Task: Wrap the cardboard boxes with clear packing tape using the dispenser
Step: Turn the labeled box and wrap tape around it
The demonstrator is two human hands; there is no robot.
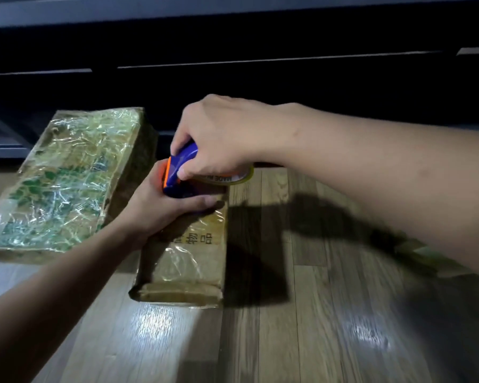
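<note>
My left hand (161,208) presses flat on the near box (188,261); my right hand (219,139) grips the one dispenser (177,172); a second, wrapped box (64,178) lies at ten o'clock.

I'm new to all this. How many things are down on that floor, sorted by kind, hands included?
cardboard boxes: 2 (wrapped box, smaller box)
tape dispenser: 1
hands: 2 (left hand, right hand)
total: 5
A blurred shape under the right arm is too unclear to count.
</note>
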